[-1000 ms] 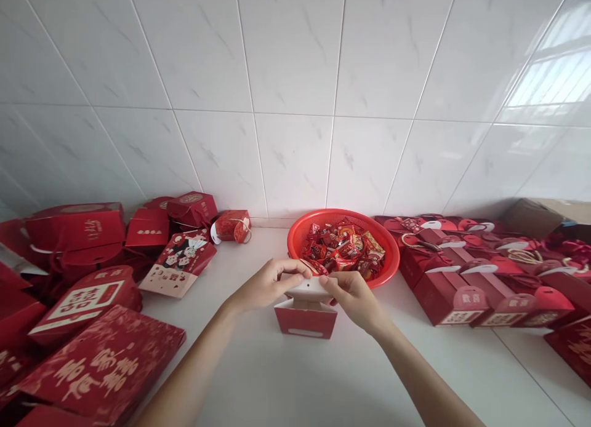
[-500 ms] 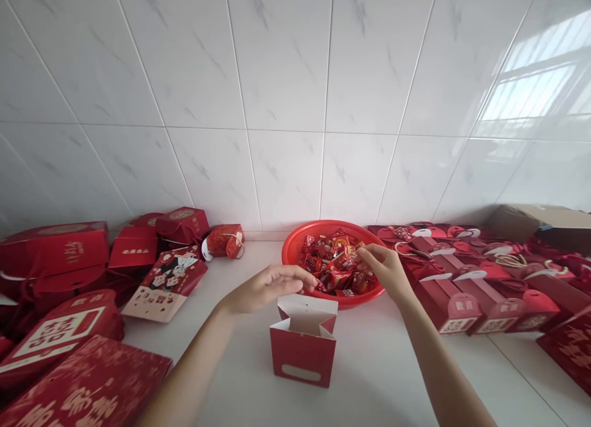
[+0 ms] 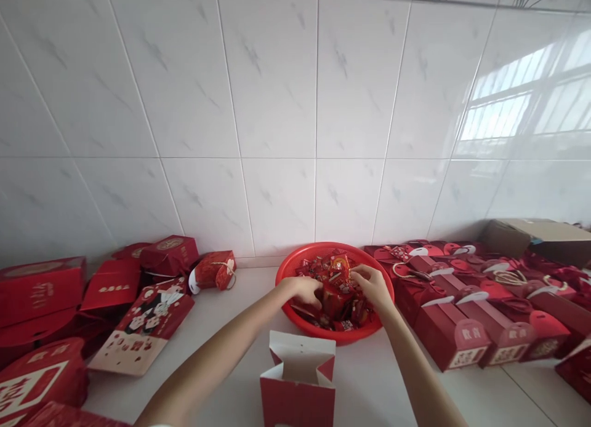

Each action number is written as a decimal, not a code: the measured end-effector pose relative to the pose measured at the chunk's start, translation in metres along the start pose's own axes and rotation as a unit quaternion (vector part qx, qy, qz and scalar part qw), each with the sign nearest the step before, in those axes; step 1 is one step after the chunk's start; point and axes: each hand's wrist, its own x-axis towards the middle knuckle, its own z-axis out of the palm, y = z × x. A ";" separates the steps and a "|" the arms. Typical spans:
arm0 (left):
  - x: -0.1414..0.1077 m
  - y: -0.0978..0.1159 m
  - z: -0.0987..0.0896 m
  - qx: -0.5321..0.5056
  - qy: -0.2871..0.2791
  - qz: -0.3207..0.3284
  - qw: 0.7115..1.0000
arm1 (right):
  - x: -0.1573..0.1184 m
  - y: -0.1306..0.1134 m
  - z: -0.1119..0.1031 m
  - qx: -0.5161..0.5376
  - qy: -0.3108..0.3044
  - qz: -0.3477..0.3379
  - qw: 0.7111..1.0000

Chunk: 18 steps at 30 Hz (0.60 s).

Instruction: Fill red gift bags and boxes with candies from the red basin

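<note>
A red plastic basket (image 3: 287, 268) full of small wrapped candies (image 3: 335, 301) stands against the wall. My left hand (image 3: 305, 290) is in its left side, fingers bent down over the candies, the thumb apart from them; no candy shows clearly in its grasp. At the right side, my right hand (image 3: 370, 283) pinches at the edge of a red and orange wrapped candy (image 3: 342, 264). In front of the basket a red gift box (image 3: 298, 402) stands upright, its top flaps open and its white inside showing.
Several red gift boxes (image 3: 111, 284) and a printed card-like box (image 3: 143, 328) lie at the left. A small red box with a cord (image 3: 215, 270) is by the wall. Rows of closed red boxes (image 3: 455, 335) fill the right, with a brown carton (image 3: 530, 233) behind.
My left hand has moved from above the gift box forward into the basket. My right hand stays at the candies. The view has tilted up, so the box sits lower in it.
</note>
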 end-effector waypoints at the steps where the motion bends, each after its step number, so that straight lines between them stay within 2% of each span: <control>1: 0.003 -0.003 -0.001 -0.001 0.013 -0.009 1.000 | 0.000 0.000 -0.001 0.002 0.002 0.006 1.000; 6: 0.003 -0.005 0.012 -0.013 0.040 0.010 0.999 | -0.003 -0.002 -0.001 0.004 -0.012 0.024 1.000; 10: 0.002 0.001 0.026 -0.013 -0.027 0.014 0.999 | -0.004 -0.002 0.000 0.001 -0.016 0.011 1.000; 18: 0.000 0.003 0.023 -0.034 -0.036 0.043 0.998 | -0.003 -0.004 -0.002 0.009 0.007 0.025 1.000</control>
